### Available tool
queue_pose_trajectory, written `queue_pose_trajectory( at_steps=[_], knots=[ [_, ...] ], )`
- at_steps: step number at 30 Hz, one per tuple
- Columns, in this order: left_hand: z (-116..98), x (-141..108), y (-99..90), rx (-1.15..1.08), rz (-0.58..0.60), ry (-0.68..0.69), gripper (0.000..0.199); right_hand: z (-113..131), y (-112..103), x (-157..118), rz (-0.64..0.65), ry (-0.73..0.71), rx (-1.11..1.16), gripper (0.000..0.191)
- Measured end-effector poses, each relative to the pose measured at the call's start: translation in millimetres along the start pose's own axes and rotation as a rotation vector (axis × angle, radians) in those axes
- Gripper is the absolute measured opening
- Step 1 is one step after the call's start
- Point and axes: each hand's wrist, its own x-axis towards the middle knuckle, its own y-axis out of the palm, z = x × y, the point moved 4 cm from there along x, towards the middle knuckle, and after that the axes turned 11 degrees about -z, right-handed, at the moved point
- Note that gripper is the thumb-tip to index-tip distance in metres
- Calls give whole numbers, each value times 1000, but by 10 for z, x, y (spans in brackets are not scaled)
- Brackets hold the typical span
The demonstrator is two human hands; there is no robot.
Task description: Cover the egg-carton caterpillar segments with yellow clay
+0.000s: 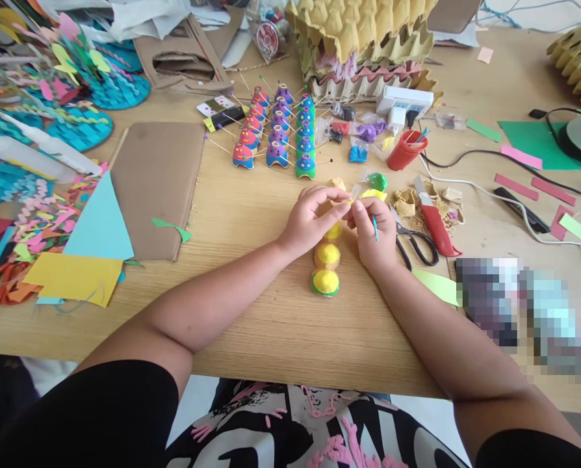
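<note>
My left hand [314, 218] and my right hand [375, 237] meet above the table, fingertips pinched on a small bit of yellow clay [351, 201]. A thin blue stick [375, 227] also pokes out from the curled fingers of my right hand. Below the hands stands a row of egg-carton cups [327, 256] capped with yellow clay; the nearest cup has a green lower edge, and the far end is partly hidden by my left hand. Just beyond my fingers lie a yellow clay lump [373, 194] and green clay [377, 181] in clear plastic.
Finished clay-covered cup rows [277, 127] with thin sticks stand farther back. Black-handled scissors [417, 244] and a red-handled knife [434, 218] lie beside my right hand. A red cup [407, 151], power strip [405, 102], egg trays [363, 39] and cardboard [154, 182] surround the work area.
</note>
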Motion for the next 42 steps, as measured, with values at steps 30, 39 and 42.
queue_pose_trajectory(
  at_steps=[30,39,42],
  knots=[
    [170,76,-56,145,-106,-177,12,-363,-67,109,92,-190,-296,44],
    [157,83,-54,131,-132,-232,14,-358,-44,95,136,-230,-366,24],
    [196,82,-48,113,-145,-264,16,-313,-34,77,139,-288,-398,28]
  ],
)
